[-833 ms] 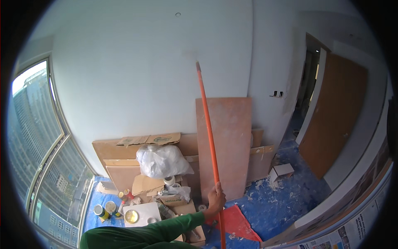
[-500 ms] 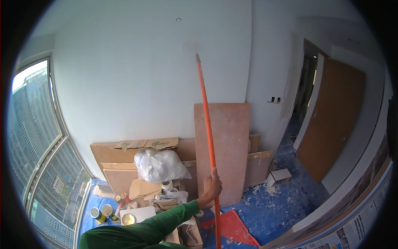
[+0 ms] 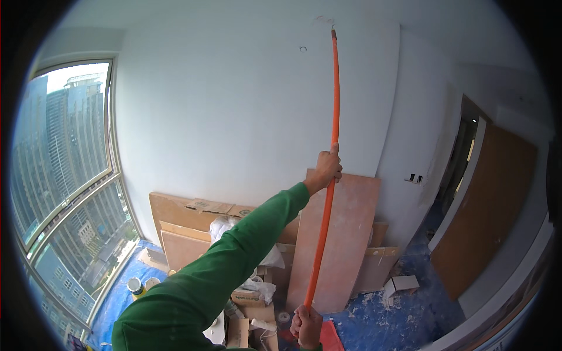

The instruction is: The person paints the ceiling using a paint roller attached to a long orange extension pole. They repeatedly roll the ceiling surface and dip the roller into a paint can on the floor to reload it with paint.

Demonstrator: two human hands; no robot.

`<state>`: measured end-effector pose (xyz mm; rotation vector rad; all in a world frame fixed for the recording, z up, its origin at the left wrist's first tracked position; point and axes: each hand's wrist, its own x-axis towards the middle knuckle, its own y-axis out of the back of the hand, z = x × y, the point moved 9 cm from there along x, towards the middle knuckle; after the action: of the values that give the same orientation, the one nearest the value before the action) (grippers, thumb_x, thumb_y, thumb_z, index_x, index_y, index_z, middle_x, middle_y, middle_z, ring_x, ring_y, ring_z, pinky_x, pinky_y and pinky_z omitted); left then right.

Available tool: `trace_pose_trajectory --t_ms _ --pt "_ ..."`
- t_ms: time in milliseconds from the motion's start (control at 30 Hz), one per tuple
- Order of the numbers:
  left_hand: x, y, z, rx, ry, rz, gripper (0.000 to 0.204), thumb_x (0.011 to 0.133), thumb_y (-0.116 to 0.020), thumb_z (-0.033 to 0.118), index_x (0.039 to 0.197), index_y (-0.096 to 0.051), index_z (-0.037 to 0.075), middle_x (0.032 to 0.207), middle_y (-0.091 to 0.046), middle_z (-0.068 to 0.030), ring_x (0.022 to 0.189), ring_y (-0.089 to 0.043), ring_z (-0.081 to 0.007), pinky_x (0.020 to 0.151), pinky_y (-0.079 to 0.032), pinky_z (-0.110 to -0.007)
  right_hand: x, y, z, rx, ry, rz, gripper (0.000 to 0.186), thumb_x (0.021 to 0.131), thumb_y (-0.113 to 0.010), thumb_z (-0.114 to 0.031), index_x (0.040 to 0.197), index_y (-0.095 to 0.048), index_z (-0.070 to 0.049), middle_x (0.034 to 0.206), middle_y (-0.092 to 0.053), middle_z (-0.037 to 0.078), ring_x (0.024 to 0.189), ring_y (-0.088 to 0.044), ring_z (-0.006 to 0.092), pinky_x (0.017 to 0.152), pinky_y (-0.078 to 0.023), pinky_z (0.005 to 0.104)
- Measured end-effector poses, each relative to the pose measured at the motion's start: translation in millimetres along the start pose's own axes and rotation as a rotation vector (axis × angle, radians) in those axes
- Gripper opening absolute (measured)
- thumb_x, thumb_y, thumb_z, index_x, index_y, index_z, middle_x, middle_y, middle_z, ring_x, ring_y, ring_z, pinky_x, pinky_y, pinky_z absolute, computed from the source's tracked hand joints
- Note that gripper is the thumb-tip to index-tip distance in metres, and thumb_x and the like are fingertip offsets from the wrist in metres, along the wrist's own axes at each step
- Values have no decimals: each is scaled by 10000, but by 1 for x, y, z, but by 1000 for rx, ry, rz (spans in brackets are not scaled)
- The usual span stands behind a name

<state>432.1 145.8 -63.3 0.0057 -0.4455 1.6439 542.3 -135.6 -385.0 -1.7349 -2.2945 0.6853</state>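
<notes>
A long orange extension pole (image 3: 325, 234) rises nearly upright in front of me, its dark tip high against the pale wall (image 3: 234, 111). Whatever is fitted at the tip blends into the wall; only a faint greyish outline (image 3: 324, 20) shows there. My left hand (image 3: 325, 168), arm stretched out in a green sleeve, is wrapped round the pole about halfway up. Lower down, my right hand (image 3: 307, 325) closes round its bottom part, close to the lower edge of the view. A small round fitting (image 3: 302, 49) sits on the wall left of the tip.
Boards (image 3: 339, 234) lean on the wall. Below my left arm lie cardboard boxes (image 3: 249, 298), plastic bags (image 3: 275, 257) and paint cans (image 3: 136, 286). Blue sheeting (image 3: 374, 319) covers the floor, with scraps and a white box (image 3: 402, 285). A window (image 3: 76, 134) stands left, a brown door (image 3: 486, 210) right.
The pole's tip has gone up the wall, past the round fitting. My left hand has risen with it, arm extended. My right hand has come into view on the pole. The view has shifted.
</notes>
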Motion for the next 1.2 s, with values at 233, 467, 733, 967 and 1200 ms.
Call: trace_pose_trajectory --t_ms 233,467,733,967,1200 --pt "57 -22 88 -16 -97 -59 498 961 -371 517 761 -357 61 562 -364 -28 397 -362 -142 355 -327 -310 12 -57 -98 -114 149 78 288 973 -496 -270 784 -467 -54 534 -359 -38 370 -311 53 336 -264 235" --pt "39 -32 42 -20 -37 -15 527 943 -406 533 834 -409 17 554 -377 -27 380 -376 -150 346 -360 -337 -7 45 -21 -98 112 305 281 913 -561 -263 739 -532 -44 509 -435 -2 360 -413 106 340 -332 268" --pt "-1 -19 -75 -56 111 83 545 925 -425 581 712 -390 81 503 -334 4 353 -351 -146 335 -341 -317 -124 104 32 -665 474 400 317 954 -477 -283 738 -497 -52 552 -396 13 495 -390 137 451 -303 329" --pt "-87 16 -223 -64 250 108 562 924 -394 607 676 -392 103 444 -321 26 295 -354 -126 285 -328 -296 -197 187 170 -899 -170 366 404 956 -460 -412 1107 -594 -62 903 -641 185 843 -594 357 768 -465 422" --pt "-168 11 -259 55 306 220 560 915 -425 603 659 -391 107 454 -360 12 301 -391 -136 287 -351 -298 -268 264 291 -995 103 556 334 961 -469 -343 1034 -607 -48 904 -641 195 832 -605 347 732 -459 426"
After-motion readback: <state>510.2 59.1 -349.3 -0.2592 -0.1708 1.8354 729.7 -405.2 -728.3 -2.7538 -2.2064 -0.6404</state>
